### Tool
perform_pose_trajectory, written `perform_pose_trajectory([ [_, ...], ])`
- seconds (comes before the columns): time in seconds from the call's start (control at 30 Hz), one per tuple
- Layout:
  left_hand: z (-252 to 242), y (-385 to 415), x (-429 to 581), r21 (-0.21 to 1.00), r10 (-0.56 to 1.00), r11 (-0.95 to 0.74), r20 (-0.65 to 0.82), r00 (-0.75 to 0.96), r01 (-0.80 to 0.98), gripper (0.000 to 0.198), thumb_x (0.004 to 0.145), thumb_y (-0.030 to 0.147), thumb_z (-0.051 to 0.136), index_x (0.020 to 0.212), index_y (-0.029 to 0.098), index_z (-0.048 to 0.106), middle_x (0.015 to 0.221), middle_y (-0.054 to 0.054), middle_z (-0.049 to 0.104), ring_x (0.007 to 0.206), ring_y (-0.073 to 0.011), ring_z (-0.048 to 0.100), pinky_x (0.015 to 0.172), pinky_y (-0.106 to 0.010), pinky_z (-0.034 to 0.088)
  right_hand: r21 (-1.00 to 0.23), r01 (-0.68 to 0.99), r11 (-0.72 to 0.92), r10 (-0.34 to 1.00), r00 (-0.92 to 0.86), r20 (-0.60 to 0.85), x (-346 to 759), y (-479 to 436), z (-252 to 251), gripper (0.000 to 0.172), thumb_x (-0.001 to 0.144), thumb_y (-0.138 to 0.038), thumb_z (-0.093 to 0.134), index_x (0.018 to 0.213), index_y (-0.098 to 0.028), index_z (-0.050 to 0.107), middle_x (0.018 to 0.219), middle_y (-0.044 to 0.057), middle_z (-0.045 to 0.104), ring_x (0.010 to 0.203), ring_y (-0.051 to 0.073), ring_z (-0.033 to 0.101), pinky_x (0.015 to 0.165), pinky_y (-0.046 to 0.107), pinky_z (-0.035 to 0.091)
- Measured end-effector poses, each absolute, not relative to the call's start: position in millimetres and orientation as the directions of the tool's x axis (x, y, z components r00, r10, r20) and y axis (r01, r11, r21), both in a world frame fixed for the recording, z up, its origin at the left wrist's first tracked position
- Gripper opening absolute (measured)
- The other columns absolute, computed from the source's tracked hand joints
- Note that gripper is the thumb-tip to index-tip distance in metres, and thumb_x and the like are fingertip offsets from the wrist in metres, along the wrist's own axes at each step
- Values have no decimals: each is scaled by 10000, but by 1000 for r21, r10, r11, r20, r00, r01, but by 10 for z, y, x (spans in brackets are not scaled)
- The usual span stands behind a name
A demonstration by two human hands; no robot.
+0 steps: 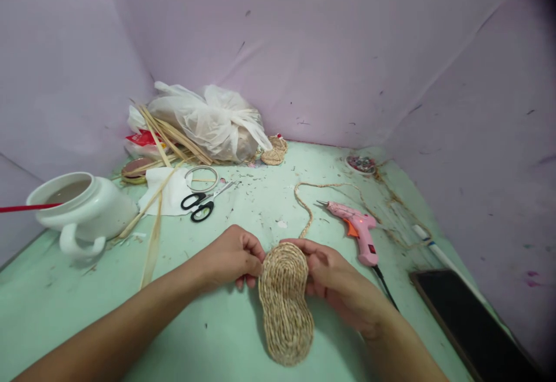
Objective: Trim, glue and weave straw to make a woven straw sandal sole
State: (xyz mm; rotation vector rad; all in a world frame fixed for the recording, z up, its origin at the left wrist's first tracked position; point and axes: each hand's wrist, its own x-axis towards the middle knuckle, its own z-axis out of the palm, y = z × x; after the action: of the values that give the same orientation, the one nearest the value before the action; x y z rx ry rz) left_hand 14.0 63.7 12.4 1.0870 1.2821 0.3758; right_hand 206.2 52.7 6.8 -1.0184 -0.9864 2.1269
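A sole-shaped piece of coiled straw braid (286, 306) lies before me, its lower end toward me. My left hand (238, 259) is at its upper left edge, thumb and fingers pinched together there. Along the upper right edge, my right hand (332, 277) grips the piece, with fingertips reaching behind its top. A loose tail of braided cord (306, 211) runs from the top of the piece and curves away to the right. Right of the cord lies a pink glue gun (358, 225) with an orange trigger, its nozzle pointing left.
Black-handled scissors (204, 203), a tape roll (202, 179) and a white cloth (167, 193) lie at left, near a white pot (89, 208). A plastic bag (208, 121) and dry straw strips (169, 135) sit behind. A dark phone (469, 324) and small dish (361, 164) are at right.
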Motion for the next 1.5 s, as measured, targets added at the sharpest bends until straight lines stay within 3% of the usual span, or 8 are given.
perform_pose_trajectory([
  [0.17, 90, 583, 197, 804, 731, 491, -589, 344, 334, 65, 521, 128, 530, 563, 143, 578, 387, 39, 514, 364, -88, 466, 366, -198, 350, -861, -16, -508, 819, -319, -477, 1889, 464, -54, 406, 548, -236, 762, 906, -143, 597, 660, -5, 605, 573, 121, 531, 572, 260, 437],
  [0.27, 90, 568, 209, 794, 720, 489, -601, 346, 360, 42, 527, 137, 543, 551, 140, 578, 385, 38, 515, 355, -78, 447, 366, -192, 343, -865, 5, -502, 830, -278, -483, 1837, 431, -95, 292, 550, -184, 713, 817, -149, 599, 588, -23, 576, 521, 115, 504, 528, 258, 419],
  [0.47, 87, 584, 175, 800, 703, 453, -592, 393, 394, 91, 574, 180, 538, 572, 131, 615, 392, 28, 532, 348, -68, 438, 373, -186, 346, -856, -2, -517, 818, -295, -494, 1835, 425, -73, 250, 530, -183, 706, 752, -167, 592, 555, -33, 570, 505, 120, 506, 510, 255, 413],
  [0.97, 90, 583, 174, 799, 687, 492, -601, 409, 347, 83, 520, 136, 529, 526, 128, 611, 387, 15, 547, 353, -83, 475, 362, -190, 374, -834, -38, -550, 789, -352, -504, 1824, 388, -55, 236, 530, -176, 707, 729, -174, 581, 553, -35, 577, 497, 124, 526, 513, 265, 423],
  [1.5, 56, 543, 230, 808, 733, 468, -582, 353, 359, 58, 500, 135, 567, 452, 145, 538, 313, 58, 453, 322, -66, 422, 340, -168, 319, -852, -10, -523, 800, -351, -487, 1807, 380, -84, 216, 519, -121, 644, 722, -150, 577, 554, -27, 565, 499, 115, 502, 502, 262, 406],
])
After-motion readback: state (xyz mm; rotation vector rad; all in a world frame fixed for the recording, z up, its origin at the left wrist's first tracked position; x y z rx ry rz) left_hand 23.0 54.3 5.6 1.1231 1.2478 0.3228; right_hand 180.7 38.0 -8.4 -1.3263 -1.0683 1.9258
